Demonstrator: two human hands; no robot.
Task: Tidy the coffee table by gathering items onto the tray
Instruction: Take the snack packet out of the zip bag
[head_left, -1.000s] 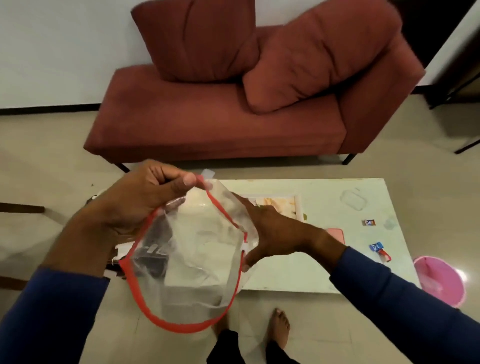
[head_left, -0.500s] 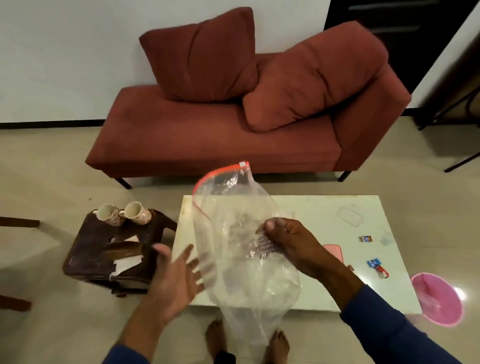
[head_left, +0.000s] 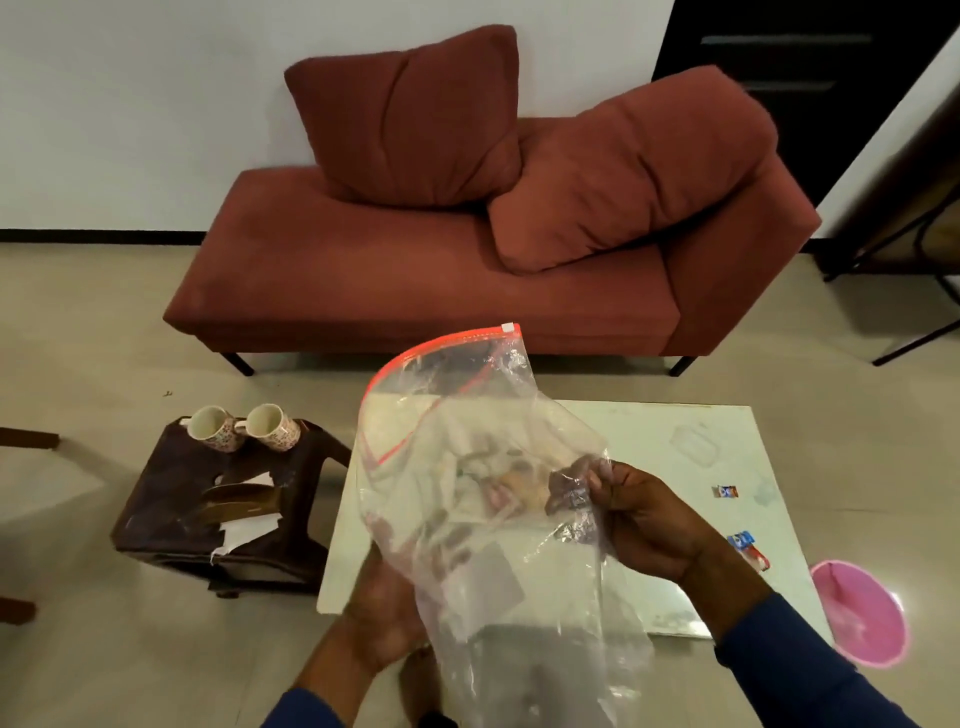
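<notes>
I hold a clear plastic zip bag (head_left: 467, 415) with a red zipper strip upright over the white coffee table (head_left: 649, 447). My right hand (head_left: 644, 514) pinches the bag's right side. My left hand (head_left: 384, 608) is under and behind the bag's lower left part, touching it. Through the plastic I see blurred paper-like shapes. On the table's right part lie a small wrapper (head_left: 724, 491) and a blue and red wrapper (head_left: 748, 548). A clear lid-like shape (head_left: 693, 444) lies further back. No tray shows plainly; the bag hides the table's left part.
A dark stool (head_left: 228, 499) to the left carries two floral mugs (head_left: 241, 428) on their sides and torn paper. A red sofa (head_left: 441, 270) with two cushions stands behind the table. A pink bin (head_left: 862, 613) sits on the floor at the right.
My left hand let go of the bag's mouth, dropped away, then came back under the bag. My right hand now holds the bag upright by its side. The view tilted up.
</notes>
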